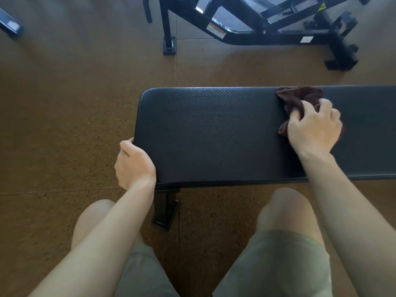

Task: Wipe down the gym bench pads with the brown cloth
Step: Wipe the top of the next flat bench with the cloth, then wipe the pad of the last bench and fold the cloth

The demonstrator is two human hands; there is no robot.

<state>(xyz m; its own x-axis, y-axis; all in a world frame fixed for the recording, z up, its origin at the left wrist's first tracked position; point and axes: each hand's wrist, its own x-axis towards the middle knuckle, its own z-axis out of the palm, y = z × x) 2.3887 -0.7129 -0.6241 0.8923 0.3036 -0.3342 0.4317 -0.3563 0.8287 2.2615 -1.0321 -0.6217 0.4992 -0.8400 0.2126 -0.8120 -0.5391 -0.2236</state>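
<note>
On textured pad [214,129]: bunched cloth [297,99].

The right hand [314,127] grips the bunched brown cloth [296,99] on the black bench pad [214,133]. The left hand [134,165] holds the pad's near left corner, above the speckled brown floor [64,114].

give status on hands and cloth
Left hand grips black bench pad corner. Right hand grips bunched brown cloth on pad. Nothing in the way.
</note>
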